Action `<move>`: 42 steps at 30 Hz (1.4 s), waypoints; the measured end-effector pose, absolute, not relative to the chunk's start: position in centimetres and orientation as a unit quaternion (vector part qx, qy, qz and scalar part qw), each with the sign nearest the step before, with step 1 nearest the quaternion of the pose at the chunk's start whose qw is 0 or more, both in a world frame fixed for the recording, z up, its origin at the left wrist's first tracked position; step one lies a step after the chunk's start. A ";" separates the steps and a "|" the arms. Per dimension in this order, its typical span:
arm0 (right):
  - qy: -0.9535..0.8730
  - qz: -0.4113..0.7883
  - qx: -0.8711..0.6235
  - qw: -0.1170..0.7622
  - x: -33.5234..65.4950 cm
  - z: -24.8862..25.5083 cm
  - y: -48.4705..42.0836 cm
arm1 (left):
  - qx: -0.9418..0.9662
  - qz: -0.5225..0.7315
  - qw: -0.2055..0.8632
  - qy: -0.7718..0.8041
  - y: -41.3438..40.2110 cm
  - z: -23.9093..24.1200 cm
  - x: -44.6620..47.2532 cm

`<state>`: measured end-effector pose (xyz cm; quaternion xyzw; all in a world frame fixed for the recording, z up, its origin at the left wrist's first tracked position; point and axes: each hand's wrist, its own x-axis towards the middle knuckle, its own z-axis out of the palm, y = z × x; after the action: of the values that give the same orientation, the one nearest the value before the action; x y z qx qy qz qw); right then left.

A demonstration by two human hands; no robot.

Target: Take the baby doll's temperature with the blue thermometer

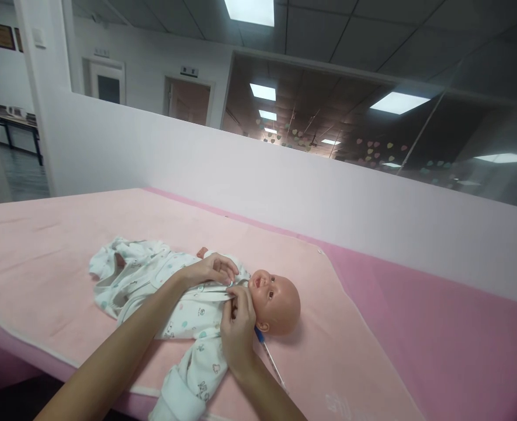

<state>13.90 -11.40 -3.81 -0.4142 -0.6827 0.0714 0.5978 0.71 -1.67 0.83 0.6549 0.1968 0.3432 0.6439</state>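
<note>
A baby doll (272, 301) lies on its back on a pink towel (65, 245), dressed in a white printed romper (153, 280). My left hand (212, 270) rests on the doll's chest, fingers curled on the garment's collar edge near the neck. My right hand (237, 324) pinches the other side of the collar just under the doll's chin. Both hands meet at the neckline. A thin white stick with a blue end (269, 356) lies on the towel beside my right wrist.
The towel covers a pink padded table (437, 327) whose near edge runs along the bottom left. A white partition wall (284, 181) with glass above stands right behind the table. A doorway and a desk show at far left.
</note>
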 end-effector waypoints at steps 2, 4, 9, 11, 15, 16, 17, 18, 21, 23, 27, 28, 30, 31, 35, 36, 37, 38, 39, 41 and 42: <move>-0.661 0.089 -0.413 0.620 13.9 -4.1 -11.4 | 0.666 0.321 0.643 0.199 -1.7 0.9 0.7; -0.636 0.113 -0.418 0.639 13.8 -4.3 -11.5 | 0.674 0.310 0.640 0.200 -1.7 1.0 0.6; -0.606 0.156 -0.428 0.653 13.6 -4.2 -11.4 | 0.677 0.305 0.640 0.197 -1.6 1.0 0.5; -0.606 0.158 -0.429 0.651 13.6 -4.1 -11.4 | 0.677 0.305 0.640 0.198 -1.6 0.9 0.5; -0.611 0.158 -0.430 0.646 13.7 -4.0 -11.5 | 0.682 0.299 0.634 0.208 -1.6 0.9 0.4; -0.612 0.160 -0.429 0.645 13.8 -4.0 -11.6 | 0.686 0.297 0.631 0.210 -1.6 0.9 0.4; -0.612 0.161 -0.428 0.645 13.8 -4.0 -11.6 | 0.690 0.295 0.626 0.212 -1.7 1.0 0.4; -0.612 0.162 -0.427 0.646 13.8 -4.0 -11.6 | 0.695 0.293 0.622 0.212 -1.7 1.0 0.4; -0.613 0.163 -0.425 0.645 13.8 -3.9 -11.7 | 0.706 0.291 0.610 0.211 -1.7 1.0 0.4; -0.615 0.162 -0.424 0.645 13.9 -3.9 -11.7 | 0.710 0.292 0.606 0.209 -1.7 1.0 0.3; -0.615 0.161 -0.424 0.645 13.9 -3.8 -11.8 | 0.716 0.293 0.601 0.203 -1.7 1.1 0.3; -0.615 0.162 -0.424 0.645 13.9 -3.8 -11.9 | 0.718 0.291 0.599 0.202 -1.8 1.1 0.3; -0.612 0.167 -0.426 0.645 13.9 -3.8 -11.9 | 0.724 0.285 0.597 0.197 -1.8 1.2 0.3; -0.610 0.170 -0.428 0.645 13.8 -3.8 -11.8 | 0.728 0.279 0.595 0.194 -1.9 1.2 0.2; -0.594 0.189 -0.428 0.654 13.6 -3.9 -11.7 | 0.755 0.247 0.584 0.166 -1.9 1.4 -0.1; -0.591 0.192 -0.427 0.657 13.6 -3.9 -11.7 | 0.763 0.241 0.579 0.155 -2.0 1.5 -0.2; -0.587 0.193 -0.426 0.660 13.5 -3.9 -11.7 | 0.771 0.237 0.573 0.145 -2.0 1.6 -0.2; -0.585 0.192 -0.426 0.663 13.5 -3.9 -11.7 | 0.778 0.233 0.567 0.137 -2.1 1.7 -0.3; -0.583 0.190 -0.426 0.665 13.5 -3.9 -11.7 | 0.786 0.228 0.559 0.133 -2.2 1.8 -0.3; -0.580 0.186 -0.429 0.667 13.5 -3.9 -11.7 | 0.798 0.217 0.547 0.132 -2.5 2.1 -0.2; -0.581 0.185 -0.430 0.666 13.6 -3.9 -11.7 | 0.801 0.214 0.544 0.132 -2.6 2.2 -0.1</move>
<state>13.55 -11.69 -3.91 -0.4298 -0.5808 0.1850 0.6661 -0.14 -2.64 2.21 0.8008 0.1324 0.2136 0.5436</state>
